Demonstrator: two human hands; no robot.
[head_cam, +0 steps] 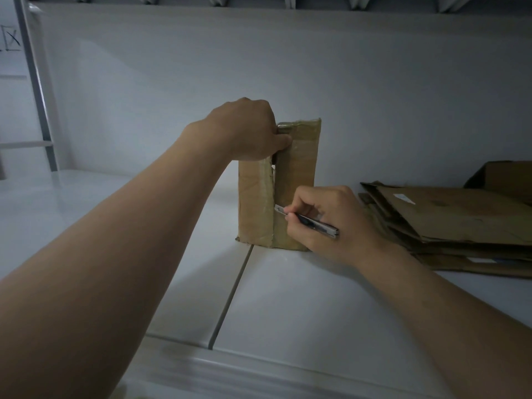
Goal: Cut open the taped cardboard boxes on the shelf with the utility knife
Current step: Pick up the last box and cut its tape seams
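1. Writing shows in two places: a hand-drawn X in a square (10,38) on the white surface at far left, and a white label (404,198) on the flattened cardboard, its print too small to read.
2. One taped cardboard box (299,174) stands upright on the white shelf (288,298), near the back wall, wrapped in glossy clear tape.
3. One utility knife (313,224) has its blade tip against the box's vertical front seam, low down; a narrow gap shows in the seam above the blade.
4. Two hands work on the box. The left hand (247,131) grips its top left corner, fingers curled over the top and thumb pressed on the front face. The right hand (331,220) holds the knife like a pen, fingers curled round the handle.
5. One stack of flattened cardboard (449,217) lies to the right; its sheets cannot be counted.
6. One open brown box (501,175) sits behind that stack.
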